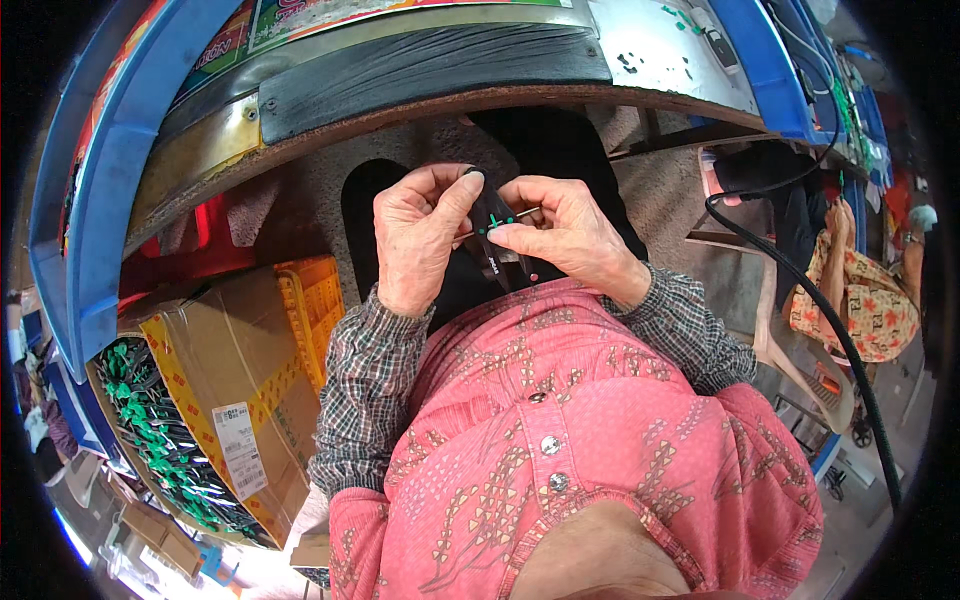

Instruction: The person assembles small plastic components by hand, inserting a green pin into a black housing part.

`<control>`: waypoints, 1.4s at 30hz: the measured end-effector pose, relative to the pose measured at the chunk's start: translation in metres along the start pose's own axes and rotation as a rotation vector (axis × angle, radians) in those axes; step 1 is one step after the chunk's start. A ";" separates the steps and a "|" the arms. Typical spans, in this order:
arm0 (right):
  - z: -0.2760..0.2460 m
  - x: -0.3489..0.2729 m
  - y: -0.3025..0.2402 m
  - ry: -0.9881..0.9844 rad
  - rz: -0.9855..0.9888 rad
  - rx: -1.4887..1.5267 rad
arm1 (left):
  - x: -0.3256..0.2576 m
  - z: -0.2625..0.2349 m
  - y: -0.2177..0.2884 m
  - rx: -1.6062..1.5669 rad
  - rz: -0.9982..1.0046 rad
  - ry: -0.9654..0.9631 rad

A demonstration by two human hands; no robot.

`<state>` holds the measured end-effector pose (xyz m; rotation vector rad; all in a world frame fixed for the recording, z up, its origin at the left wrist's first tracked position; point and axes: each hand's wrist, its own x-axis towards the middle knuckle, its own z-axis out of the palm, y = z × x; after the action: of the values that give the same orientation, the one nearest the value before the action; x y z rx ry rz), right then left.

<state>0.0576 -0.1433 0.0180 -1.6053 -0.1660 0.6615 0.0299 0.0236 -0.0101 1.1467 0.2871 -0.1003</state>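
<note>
Over my lap, both hands meet at a dark, flat, narrow piece point(487, 208) with small light lettering low on it. My left hand point(412, 240) pinches its upper end between thumb and forefinger. My right hand point(575, 235) is closed at the other side, its thumb pressed beside a small green plastic bit point(494, 222) on the dark piece. A thin metal rod point(531, 211) shows by the right fingers; whether it is a tool's shaft is too small to tell. The dark piece's exact kind is unclear, as the fingers cover part of it.
A worn bench edge point(430, 75) crosses ahead, with blue plastic frames point(110, 200) at left. By my left arm stand an open cardboard box point(225, 350) of black-and-green pieces and an orange crate point(312, 310). At right hangs a black cable point(820, 290); another person's arm point(830, 255) shows beyond.
</note>
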 end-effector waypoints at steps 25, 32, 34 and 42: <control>-0.002 0.004 0.008 -0.024 -0.042 -0.103 | 0.002 -0.002 -0.006 -0.016 -0.001 -0.002; -0.012 0.007 0.000 -0.175 0.094 -0.328 | 0.000 -0.002 -0.007 -0.039 0.002 0.003; -0.011 0.007 0.005 -0.150 0.056 -0.271 | 0.000 -0.001 -0.007 -0.029 -0.006 0.007; -0.005 0.005 0.007 -0.054 -0.022 -0.055 | 0.001 -0.002 -0.010 -0.001 0.006 0.018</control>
<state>0.0624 -0.1465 0.0096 -1.6368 -0.2430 0.6886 0.0286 0.0214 -0.0204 1.1479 0.2996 -0.0846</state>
